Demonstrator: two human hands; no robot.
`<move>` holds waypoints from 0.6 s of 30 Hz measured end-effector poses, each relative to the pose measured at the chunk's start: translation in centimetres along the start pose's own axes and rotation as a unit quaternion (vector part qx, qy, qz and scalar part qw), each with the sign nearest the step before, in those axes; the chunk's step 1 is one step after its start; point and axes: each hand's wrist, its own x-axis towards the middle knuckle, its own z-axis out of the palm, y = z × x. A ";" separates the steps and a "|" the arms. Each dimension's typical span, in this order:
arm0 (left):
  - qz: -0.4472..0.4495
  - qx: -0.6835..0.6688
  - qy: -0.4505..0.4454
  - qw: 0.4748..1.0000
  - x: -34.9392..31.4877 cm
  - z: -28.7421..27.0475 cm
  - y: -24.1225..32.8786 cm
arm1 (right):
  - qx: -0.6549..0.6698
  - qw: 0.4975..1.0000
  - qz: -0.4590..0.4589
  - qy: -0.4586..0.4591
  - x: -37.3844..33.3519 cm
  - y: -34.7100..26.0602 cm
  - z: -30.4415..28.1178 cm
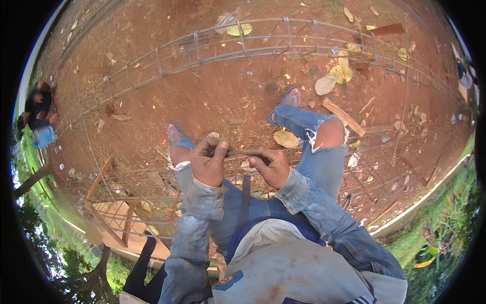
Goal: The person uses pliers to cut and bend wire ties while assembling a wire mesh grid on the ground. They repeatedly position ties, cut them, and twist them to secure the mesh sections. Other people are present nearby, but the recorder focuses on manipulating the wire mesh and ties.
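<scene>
Faded-blue jeans (320, 167); beyond them, reddish-brown soil (217, 99), grey rebar cage (242, 38), yellow leaf (342, 74); behind them, brown-smudged grey shirt (298, 258).

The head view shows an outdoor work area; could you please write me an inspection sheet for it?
Surface: bare reddish soil.
Job's things: long steel bar cage beyond the feet; more steel bars around the legs.
Clutter: scattered leaves, wooden strip, pale board.
Hands: left hand, thumb against fingers; right hand, fingers curled, grip unclear; anything between them is too fine to identify.
Cables: nothing seen.
Surroundings: people at the left edge; grass along the rim.
</scene>
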 end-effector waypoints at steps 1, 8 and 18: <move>0.015 0.009 0.003 1.000 -1.0 0.6 0.9 | -0.008 0.999 -0.030 0.038 -0.6 -0.4 0.1; 0.104 -0.055 0.045 0.992 -3.8 1.6 1.7 | -0.069 0.972 -0.181 0.130 -3.0 -1.6 0.8; 0.112 0.269 -0.045 0.956 8.9 4.2 -3.1 | 0.194 0.901 0.283 0.267 10.7 11.1 -4.5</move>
